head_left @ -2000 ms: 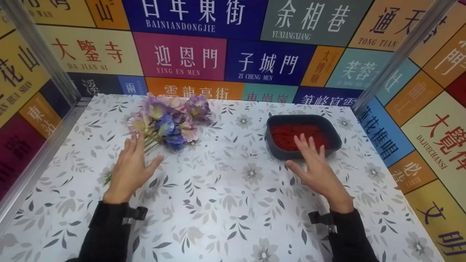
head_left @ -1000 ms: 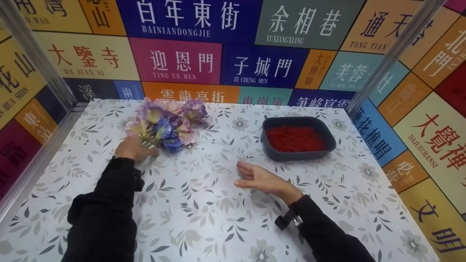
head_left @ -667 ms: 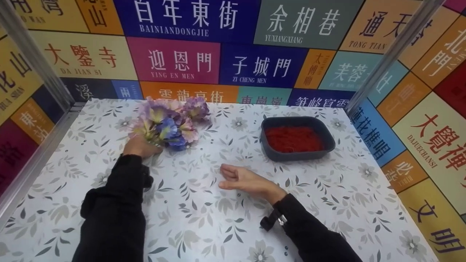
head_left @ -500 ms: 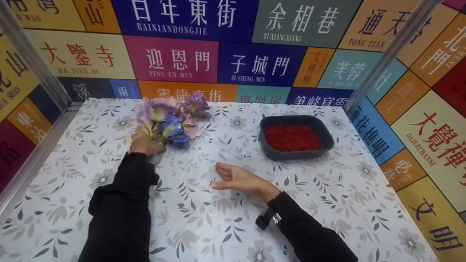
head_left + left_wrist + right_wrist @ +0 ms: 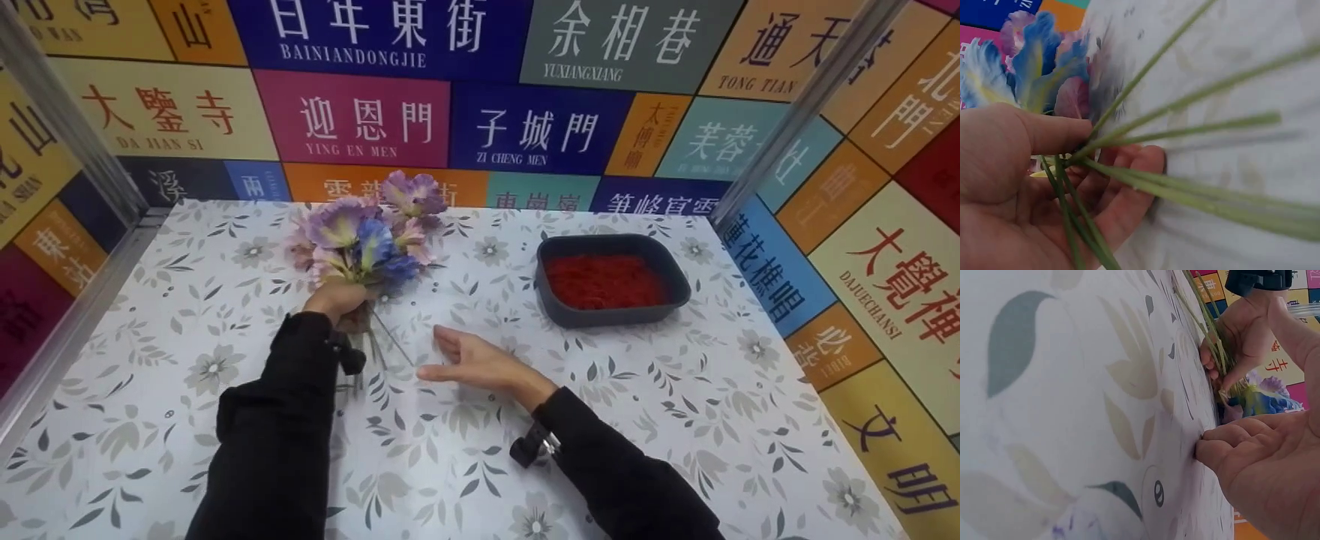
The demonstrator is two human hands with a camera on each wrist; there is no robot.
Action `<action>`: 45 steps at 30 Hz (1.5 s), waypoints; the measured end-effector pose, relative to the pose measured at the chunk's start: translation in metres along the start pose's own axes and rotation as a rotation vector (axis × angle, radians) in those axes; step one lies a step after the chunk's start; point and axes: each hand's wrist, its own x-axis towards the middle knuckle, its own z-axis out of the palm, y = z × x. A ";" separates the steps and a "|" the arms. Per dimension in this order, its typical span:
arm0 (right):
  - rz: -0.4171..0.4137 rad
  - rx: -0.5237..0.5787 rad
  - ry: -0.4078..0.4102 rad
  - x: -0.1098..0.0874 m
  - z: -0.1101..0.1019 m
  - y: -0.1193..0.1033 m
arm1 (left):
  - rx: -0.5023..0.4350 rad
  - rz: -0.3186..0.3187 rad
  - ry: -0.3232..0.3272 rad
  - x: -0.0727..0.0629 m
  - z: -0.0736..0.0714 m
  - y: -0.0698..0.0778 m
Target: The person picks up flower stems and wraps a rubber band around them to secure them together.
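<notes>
My left hand (image 5: 339, 298) grips a bunch of purple, pink and blue flowers (image 5: 345, 225) by the stems, just below the blooms. In the left wrist view the thumb and curled fingers close around the green stems (image 5: 1185, 104), which fan out past the hand. The bunch is tilted, blooms toward the back wall and stem ends toward the front. To its right, my right hand (image 5: 484, 365) is low over the table with nothing in it, fingers loosely bent and thumb apart. The right wrist view shows that hand (image 5: 1275, 467) with its fingertips right at the tabletop, near the bunch.
A dark grey rectangular container (image 5: 615, 318) holding red shredded filler (image 5: 604, 281) stands at the back right. White cloth with grey leaves and flowers covers the table (image 5: 420, 465). Panels with colourful lettering (image 5: 352, 120) wall the back and sides, with metal posts (image 5: 810, 112) at the corners.
My left hand has taken hold of the lying flowers and raised them, shifting right. My right hand has moved from beside the container leftward toward the stems.
</notes>
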 end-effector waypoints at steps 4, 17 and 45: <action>0.046 0.007 0.037 0.004 0.003 -0.008 | -0.232 -0.009 -0.040 0.005 0.017 0.001; 0.147 -0.014 0.036 0.012 0.004 -0.034 | -0.784 0.005 -0.113 0.014 0.053 0.011; -0.089 -0.016 0.026 0.021 0.002 -0.029 | -1.190 0.229 -0.142 -0.027 0.086 0.035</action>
